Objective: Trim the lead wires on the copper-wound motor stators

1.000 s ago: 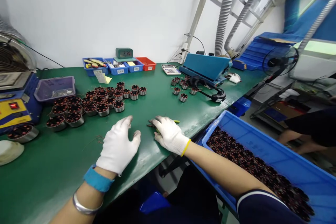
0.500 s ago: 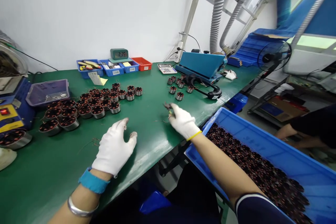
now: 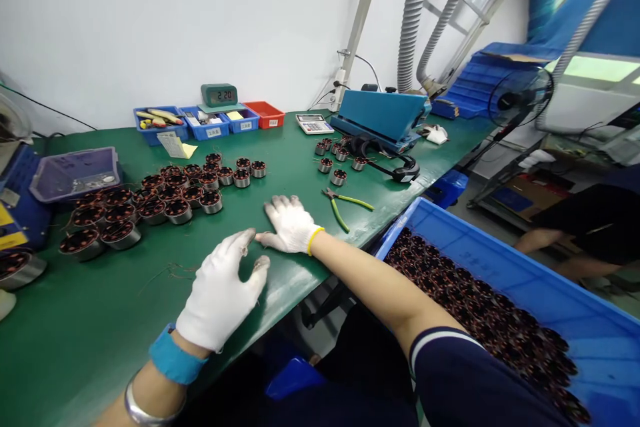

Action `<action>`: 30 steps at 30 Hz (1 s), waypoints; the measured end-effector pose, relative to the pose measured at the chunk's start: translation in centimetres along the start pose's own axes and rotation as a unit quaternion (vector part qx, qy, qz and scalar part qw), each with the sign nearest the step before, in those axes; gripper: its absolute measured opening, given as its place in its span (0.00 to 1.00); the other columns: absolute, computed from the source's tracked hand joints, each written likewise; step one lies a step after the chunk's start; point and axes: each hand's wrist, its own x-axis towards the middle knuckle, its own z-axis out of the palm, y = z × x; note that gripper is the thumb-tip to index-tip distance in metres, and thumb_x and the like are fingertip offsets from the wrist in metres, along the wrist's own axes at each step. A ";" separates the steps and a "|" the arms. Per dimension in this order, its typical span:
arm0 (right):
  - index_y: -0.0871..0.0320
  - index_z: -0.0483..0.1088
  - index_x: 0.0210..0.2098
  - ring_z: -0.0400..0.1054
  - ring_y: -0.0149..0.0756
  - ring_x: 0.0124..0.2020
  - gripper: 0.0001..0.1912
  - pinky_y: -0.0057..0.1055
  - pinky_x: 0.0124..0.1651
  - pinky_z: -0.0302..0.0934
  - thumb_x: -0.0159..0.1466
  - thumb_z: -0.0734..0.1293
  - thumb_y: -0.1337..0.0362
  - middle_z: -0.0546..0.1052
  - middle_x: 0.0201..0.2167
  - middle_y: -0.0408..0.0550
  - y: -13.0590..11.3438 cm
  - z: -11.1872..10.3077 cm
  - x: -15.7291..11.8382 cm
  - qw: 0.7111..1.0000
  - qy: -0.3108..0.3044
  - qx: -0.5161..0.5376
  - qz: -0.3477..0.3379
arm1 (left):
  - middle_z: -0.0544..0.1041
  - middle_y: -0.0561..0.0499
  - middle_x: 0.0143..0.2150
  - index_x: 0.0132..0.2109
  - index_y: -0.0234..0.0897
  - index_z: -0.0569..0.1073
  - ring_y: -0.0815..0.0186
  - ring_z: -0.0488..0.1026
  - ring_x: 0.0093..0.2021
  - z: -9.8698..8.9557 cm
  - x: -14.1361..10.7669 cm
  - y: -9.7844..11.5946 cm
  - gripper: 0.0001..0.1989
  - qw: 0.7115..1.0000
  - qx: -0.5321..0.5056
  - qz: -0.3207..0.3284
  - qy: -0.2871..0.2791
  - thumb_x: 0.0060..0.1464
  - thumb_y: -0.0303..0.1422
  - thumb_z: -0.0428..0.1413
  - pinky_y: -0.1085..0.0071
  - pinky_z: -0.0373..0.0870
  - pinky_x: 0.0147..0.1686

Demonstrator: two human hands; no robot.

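Note:
My left hand, in a white glove with grey fingertips, is raised over the green table. Thumb and fingers are apart, with nothing between them. My right hand, gloved in white with a yellow cuff, lies palm down on the tabletop, fingers stretched out. Its thumb is close to the left fingertips; whether they touch I cannot tell. Just to its right, green-handled cutting pliers lie spread on the table. Motor stators with copper windings stand in a cluster left of my hands. Several more stators stand beyond the pliers.
A blue crate full of stators stands at the right table edge. Toward the back are small blue bins, a red bin, a clock, a calculator and a black headset. Wire scraps lie near my left hand.
My right hand has let go of the pliers, which now lie on the table. It has moved left toward my left hand and flattened. My left hand has barely moved.

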 end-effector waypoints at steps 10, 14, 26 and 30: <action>0.72 0.54 0.63 0.50 0.55 0.64 0.43 0.50 0.64 0.42 0.64 0.52 0.41 0.56 0.63 0.69 3.6 0.9 4.9 0.981 0.037 0.043 0.183 | 0.78 0.46 0.44 0.49 0.35 0.70 0.64 0.76 0.39 -0.8 0.0 0.6 0.14 0.993 -0.034 0.079 0.078 0.54 0.31 0.55 0.67 0.74 0.38; 0.69 0.59 0.60 0.53 0.57 0.62 0.44 0.53 0.63 0.42 0.61 0.53 0.37 0.60 0.62 0.68 2.6 0.8 5.1 0.997 -0.008 0.023 0.072 | 0.77 0.45 0.46 0.50 0.36 0.69 0.63 0.75 0.40 -0.9 -0.4 1.5 0.15 0.994 -0.035 0.090 0.047 0.55 0.30 0.54 0.66 0.73 0.39; 0.58 0.53 0.64 0.57 0.31 0.62 0.26 0.25 0.62 0.52 0.69 0.51 0.56 0.63 0.62 0.48 -2.7 1.9 4.7 0.960 0.104 0.251 0.073 | 0.74 0.51 0.26 0.30 0.36 0.71 0.67 0.71 0.26 -1.3 -0.6 1.1 0.08 0.993 -0.050 0.093 -0.046 0.53 0.36 0.55 0.70 0.70 0.27; 0.61 0.54 0.63 0.54 0.38 0.63 0.28 0.31 0.63 0.50 0.67 0.53 0.54 0.60 0.63 0.53 3.4 1.2 6.0 0.950 0.098 0.186 0.233 | 0.70 0.33 0.57 0.56 0.28 0.69 0.46 0.68 0.56 0.5 -1.8 2.1 0.40 0.969 0.033 0.125 -0.210 0.37 0.46 0.62 0.51 0.69 0.52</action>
